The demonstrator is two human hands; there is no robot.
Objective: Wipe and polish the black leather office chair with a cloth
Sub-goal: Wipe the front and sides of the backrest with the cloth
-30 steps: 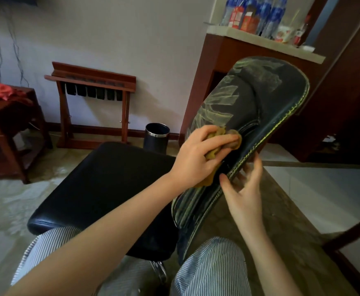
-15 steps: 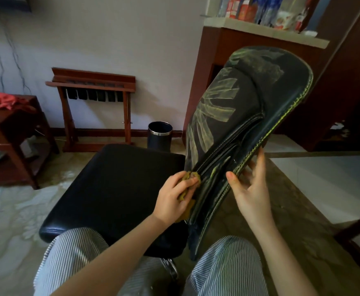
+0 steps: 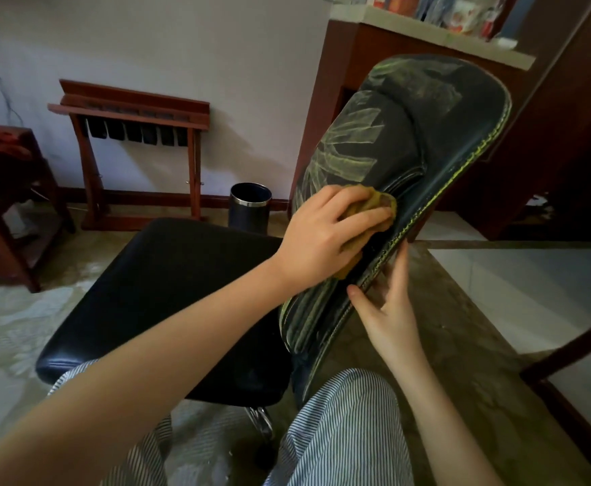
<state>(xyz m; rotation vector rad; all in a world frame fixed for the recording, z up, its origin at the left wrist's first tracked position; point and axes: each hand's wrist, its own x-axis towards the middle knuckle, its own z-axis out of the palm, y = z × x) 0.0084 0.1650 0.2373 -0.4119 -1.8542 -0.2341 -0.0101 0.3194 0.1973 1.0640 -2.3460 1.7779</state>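
Note:
The black leather chair shows its flat seat at the left and its backrest leaning up to the right, streaked with pale green smears and edged with yellow-green stitching. My left hand presses a folded mustard-yellow cloth flat against the middle of the backrest's front face. My right hand grips the backrest's right edge just below, thumb on the front rim and fingers behind it.
A dark metal waste bin stands on the floor behind the seat. A wooden rack lines the wall, a brown side table sits far left, and a wooden cabinet with bottles rises behind the backrest.
My left hand slid the cloth down to the backrest's lower part, then back up to its middle. My right hand kept its hold on the edge.

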